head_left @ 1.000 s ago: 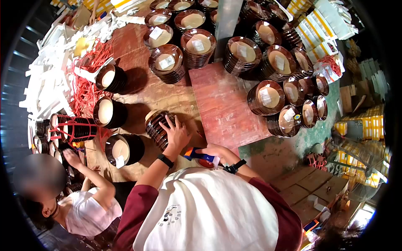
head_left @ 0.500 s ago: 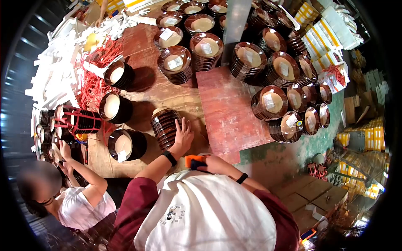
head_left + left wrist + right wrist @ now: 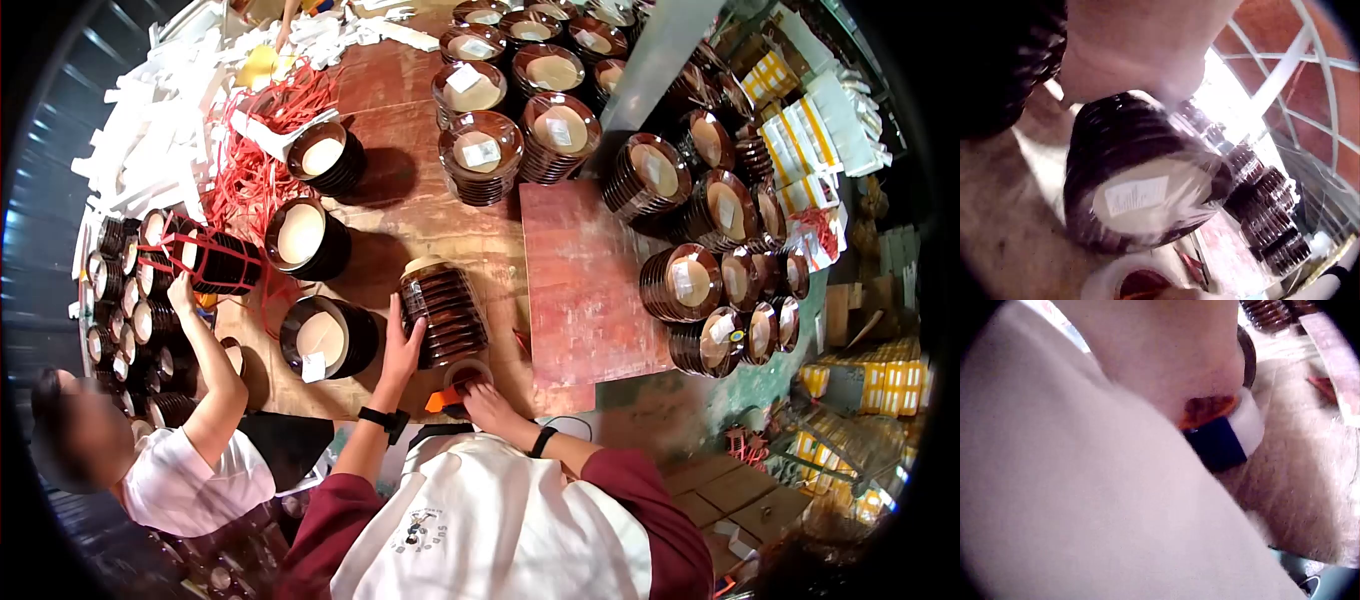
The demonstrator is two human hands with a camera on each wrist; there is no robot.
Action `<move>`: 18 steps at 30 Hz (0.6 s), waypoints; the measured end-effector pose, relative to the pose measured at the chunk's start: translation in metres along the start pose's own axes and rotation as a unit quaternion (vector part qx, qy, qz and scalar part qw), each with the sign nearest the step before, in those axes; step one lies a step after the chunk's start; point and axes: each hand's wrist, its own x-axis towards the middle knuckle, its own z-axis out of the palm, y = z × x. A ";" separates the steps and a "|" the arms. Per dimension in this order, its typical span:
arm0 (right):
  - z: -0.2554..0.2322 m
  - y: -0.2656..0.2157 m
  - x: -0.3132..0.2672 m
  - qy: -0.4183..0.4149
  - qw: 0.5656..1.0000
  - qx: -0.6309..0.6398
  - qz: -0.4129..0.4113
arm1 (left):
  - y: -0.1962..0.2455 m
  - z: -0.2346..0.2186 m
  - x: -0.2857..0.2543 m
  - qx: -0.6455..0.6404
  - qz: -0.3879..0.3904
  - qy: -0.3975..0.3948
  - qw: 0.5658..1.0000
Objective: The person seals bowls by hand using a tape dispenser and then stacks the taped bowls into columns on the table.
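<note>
A stack of dark brown bowls (image 3: 445,312) in clear wrap lies on its side on the wooden table (image 3: 400,232). My left hand (image 3: 401,352) rests against its left side with fingers extended. In the left wrist view, the stack's end shows a pale disc with a white label (image 3: 1137,195), below my left hand (image 3: 1135,47). At the table's near edge my right hand (image 3: 492,408) grips an orange and blue tape dispenser (image 3: 442,401); its tape roll (image 3: 467,371) is close to the stack's near end. The right wrist view shows the dispenser (image 3: 1219,445) partly behind my right hand (image 3: 1166,353).
Three upright bowl stacks (image 3: 301,232) stand to the left, with red straps (image 3: 235,160) and white foam strips (image 3: 150,130) beyond. Many wrapped stacks (image 3: 560,125) fill the back and right, around a metal post (image 3: 655,70). Another person (image 3: 200,470) handles a strapped stack at left.
The lying stack has turned more lengthwise to me. My left hand has moved from its top and right side to its left side. The tape dispenser has come nearer the stack's near end.
</note>
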 end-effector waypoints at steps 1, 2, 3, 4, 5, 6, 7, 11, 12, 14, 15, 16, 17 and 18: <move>-0.013 -0.001 0.002 -0.039 0.999 0.029 0.018 | -0.015 -0.002 -0.003 0.049 0.008 -0.001 0.999; -0.026 0.002 0.004 0.014 0.998 0.066 -0.002 | -0.029 0.000 -0.005 -0.005 -0.006 0.007 1.000; -0.035 0.011 0.004 0.048 0.994 0.093 0.041 | -0.036 0.001 -0.005 -0.059 -0.019 0.014 0.998; -0.045 0.020 0.004 0.083 0.986 0.121 0.085 | -0.032 0.002 -0.003 -0.097 -0.031 0.031 0.994; -0.052 0.028 0.007 0.119 0.973 0.148 0.129 | -0.029 0.003 -0.001 -0.134 -0.043 0.047 0.989; -0.066 0.031 0.018 0.173 0.963 0.142 0.153 | -0.026 0.003 0.004 -0.172 -0.055 0.062 0.982; -0.083 0.034 0.033 0.226 0.949 0.136 0.175 | -0.027 0.002 0.012 -0.269 -0.080 0.062 0.958; -0.115 0.035 0.098 -0.006 0.986 0.119 0.118 | -0.033 -0.005 0.042 -0.230 -0.026 0.033 0.972; -0.103 0.051 0.105 -0.031 0.984 0.141 0.100 | -0.051 -0.007 0.049 -0.226 -0.024 0.030 0.973; -0.104 0.056 0.113 -0.055 0.974 0.184 0.117 | -0.062 -0.008 0.055 -0.229 -0.026 0.021 0.973; -0.103 0.056 0.113 -0.067 0.968 0.207 0.127 | -0.052 -0.008 0.054 -0.255 -0.033 0.017 0.966; -0.101 0.056 0.114 -0.058 0.968 0.207 0.133 | -0.050 -0.011 0.055 -0.278 -0.051 0.008 0.959; -0.100 0.057 0.113 -0.041 0.968 0.214 0.123 | -0.047 -0.011 0.055 -0.302 -0.070 0.001 0.951; -0.097 0.059 0.113 -0.025 0.969 0.220 0.111 | -0.034 -0.012 0.054 -0.368 -0.119 0.000 0.922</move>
